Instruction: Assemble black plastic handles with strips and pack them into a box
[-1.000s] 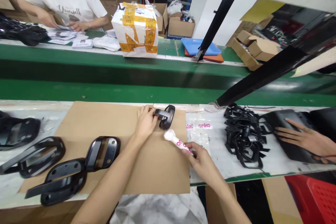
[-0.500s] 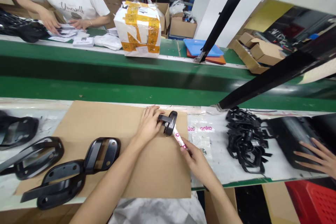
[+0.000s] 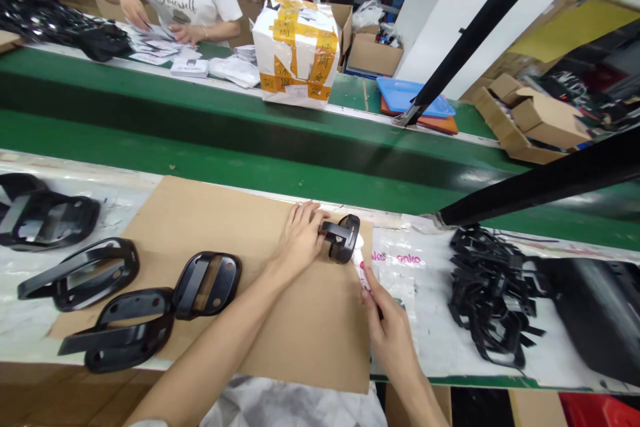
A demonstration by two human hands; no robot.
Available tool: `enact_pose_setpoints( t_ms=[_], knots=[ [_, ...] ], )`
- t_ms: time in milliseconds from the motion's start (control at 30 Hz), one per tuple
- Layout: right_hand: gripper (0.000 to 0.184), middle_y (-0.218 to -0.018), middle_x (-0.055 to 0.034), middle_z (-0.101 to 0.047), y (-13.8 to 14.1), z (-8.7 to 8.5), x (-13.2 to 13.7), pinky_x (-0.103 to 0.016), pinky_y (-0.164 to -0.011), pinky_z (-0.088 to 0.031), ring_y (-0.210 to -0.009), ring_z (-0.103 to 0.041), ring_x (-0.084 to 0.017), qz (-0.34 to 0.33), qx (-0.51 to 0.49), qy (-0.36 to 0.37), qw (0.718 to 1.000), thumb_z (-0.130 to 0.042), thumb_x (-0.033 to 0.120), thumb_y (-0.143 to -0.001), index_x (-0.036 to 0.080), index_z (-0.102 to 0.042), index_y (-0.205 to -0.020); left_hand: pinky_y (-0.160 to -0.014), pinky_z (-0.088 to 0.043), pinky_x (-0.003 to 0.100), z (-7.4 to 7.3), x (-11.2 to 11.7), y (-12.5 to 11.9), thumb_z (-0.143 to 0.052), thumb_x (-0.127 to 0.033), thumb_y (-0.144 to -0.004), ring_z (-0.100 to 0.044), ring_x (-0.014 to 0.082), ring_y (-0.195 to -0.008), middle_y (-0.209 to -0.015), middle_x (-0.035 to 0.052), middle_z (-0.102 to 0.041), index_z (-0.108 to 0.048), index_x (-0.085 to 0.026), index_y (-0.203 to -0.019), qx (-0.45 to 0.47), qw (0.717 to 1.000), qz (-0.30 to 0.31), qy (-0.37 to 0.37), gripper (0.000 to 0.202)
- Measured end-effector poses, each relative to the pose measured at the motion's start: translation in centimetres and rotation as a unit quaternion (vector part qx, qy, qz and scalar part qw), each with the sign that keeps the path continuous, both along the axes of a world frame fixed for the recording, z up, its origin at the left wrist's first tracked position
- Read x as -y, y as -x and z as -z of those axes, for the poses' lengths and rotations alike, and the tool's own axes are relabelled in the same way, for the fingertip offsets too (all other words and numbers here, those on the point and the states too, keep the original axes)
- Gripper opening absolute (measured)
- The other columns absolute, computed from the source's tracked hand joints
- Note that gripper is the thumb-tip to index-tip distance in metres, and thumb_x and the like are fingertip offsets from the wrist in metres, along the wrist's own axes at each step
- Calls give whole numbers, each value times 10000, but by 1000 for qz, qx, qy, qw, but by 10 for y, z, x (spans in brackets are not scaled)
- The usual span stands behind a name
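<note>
Left hand (image 3: 301, 239) pinching the black plastic bracket (image 3: 338, 233), right hand (image 3: 390, 320) gripping a pink-and-white stick (image 3: 359, 258) that slants up-left, tip right by the bracket's rim.

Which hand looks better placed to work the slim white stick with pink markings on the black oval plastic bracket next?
Probably the right hand: it grips the stick, whose white head lies at the bracket's right edge. The left hand is at the bracket's opposite side, seemingly steadying it.
</note>
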State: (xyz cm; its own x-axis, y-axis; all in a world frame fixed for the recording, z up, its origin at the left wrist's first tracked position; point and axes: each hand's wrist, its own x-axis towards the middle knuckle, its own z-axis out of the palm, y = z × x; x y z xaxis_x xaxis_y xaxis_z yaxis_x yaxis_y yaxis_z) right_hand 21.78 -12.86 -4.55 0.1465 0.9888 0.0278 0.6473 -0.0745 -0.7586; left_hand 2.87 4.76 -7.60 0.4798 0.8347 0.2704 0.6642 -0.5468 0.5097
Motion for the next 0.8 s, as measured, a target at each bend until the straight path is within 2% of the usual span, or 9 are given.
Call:
enact_pose_setpoints(
  t_ms=[133, 233, 333, 433, 500, 600, 700, 800],
  knots=[
    [473, -1438, -113, -718, -6, 3, -1, -414, -937, -654, -1123, -781, -280, -25, 7, 23, 999, -452, 347, -1114, 253, -595, -1554, -1307, -266, 585, -1, 0, 0, -581, -102, -900, -467, 333, -1464, -1461, 136, -588, -611, -212, -1320, -2, 1000, 1, 5, 435],
    [481, -1486, -122, -683, -10, 5, -3, -405, -947, -646, -1175, -761, -278, -19, 14, 7, 1000, -440, 346, -1118, 245, -579, -1567, -1299, -271, 581, -1, -1, 0, -591, -109, -913, -462, 335, -1463, -1459, 144, -585, -595, -211, -1347, 0, 1000, 6, 2, 446],
    [486, -1397, -123, -738, -14, 3, -7, -390, -927, -642, -1144, -767, -272, -42, 21, 28, 999, -423, 339, -1120, 236, -575, -1570, -1230, -367, 546, -2, -3, -1, -647, -159, -932, -510, 332, -1389, -1430, 157, -585, -590, -197, -1343, 24, 999, -21, -3, 417],
    [485, -1188, -103, -807, -17, -4, -12, -366, -869, -639, -1016, -782, -259, -64, 32, 53, 996, -436, 348, -1117, 237, -583, -1565, -1036, -487, 493, -3, -6, -1, -743, -249, -917, -589, 325, -1187, -1249, 135, -640, -665, -200, -1139, 41, 995, -89, -6, 241],
    [480, -1099, -90, -809, -17, -8, -13, -352, -849, -632, -959, -775, -248, -76, 33, 49, 995, -441, 345, -1116, 240, -589, -1560, -935, -492, 466, -2, -9, 0, -766, -292, -917, -598, 313, -1064, -1089, 104, -669, -685, -210, -995, 37, 993, -109, -10, 139],
    [473, -1069, -86, -797, -13, -9, -10, -341, -846, -627, -951, -764, -244, -76, 33, 34, 996, -441, 322, -1116, 256, -586, -1562, -877, -491, 414, 1, -14, 0, -728, -290, -956, -603, 273, -952, -931, 64, -686, -699, -216, -974, 74, 995, -59, 8, 81],
    [471, -1045, -88, -780, -6, -3, -4, -339, -841, -629, -954, -761, -248, -60, 41, -1, 997, -446, 291, -1111, 277, -587, -1560, -907, -503, 388, 4, -17, 0, -675, -297, -995, -619, 258, -968, -972, 70, -717, -710, -217, -1016, 117, 993, 8, 25, 89],
    [479, -974, -78, -756, 1, 2, 1, -335, -796, -634, -854, -749, -238, -48, 44, -36, 997, -436, 252, -1106, 285, -588, -1559, -912, -500, 395, 3, -16, -1, -631, -325, -1019, -621, 274, -992, -989, 86, -720, -706, -213, -992, 97, 995, 17, 26, 138]
  ],
)
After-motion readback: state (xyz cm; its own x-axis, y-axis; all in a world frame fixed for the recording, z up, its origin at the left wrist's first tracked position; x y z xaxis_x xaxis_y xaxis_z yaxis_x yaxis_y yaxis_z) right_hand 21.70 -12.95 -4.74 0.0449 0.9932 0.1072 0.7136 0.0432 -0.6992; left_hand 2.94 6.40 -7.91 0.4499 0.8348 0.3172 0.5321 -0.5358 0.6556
